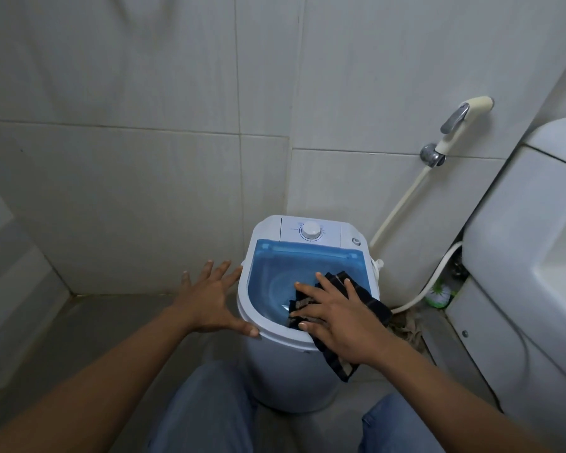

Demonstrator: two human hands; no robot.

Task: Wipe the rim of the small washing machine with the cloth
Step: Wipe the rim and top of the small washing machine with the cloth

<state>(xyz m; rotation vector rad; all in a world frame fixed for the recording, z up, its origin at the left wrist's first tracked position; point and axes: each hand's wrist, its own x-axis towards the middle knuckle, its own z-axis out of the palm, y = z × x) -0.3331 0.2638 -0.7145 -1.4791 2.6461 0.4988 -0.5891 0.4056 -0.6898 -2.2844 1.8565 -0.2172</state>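
Observation:
A small white washing machine [276, 364] with a blue translucent lid and a white dial stands on the floor before me. Its white rim [244, 289] curves around the blue top. My right hand [340, 318] lies flat, fingers spread, pressing a dark striped cloth [373, 305] onto the near right part of the rim; the cloth hangs over the machine's side. My left hand [209, 302] is spread wide at the machine's left side, thumb touching the near left rim.
Tiled walls close in behind and to the left. A white toilet cistern [520, 256] stands at the right. A bidet sprayer [461, 122] with its hose hangs on the wall behind the machine. My knees in jeans are below.

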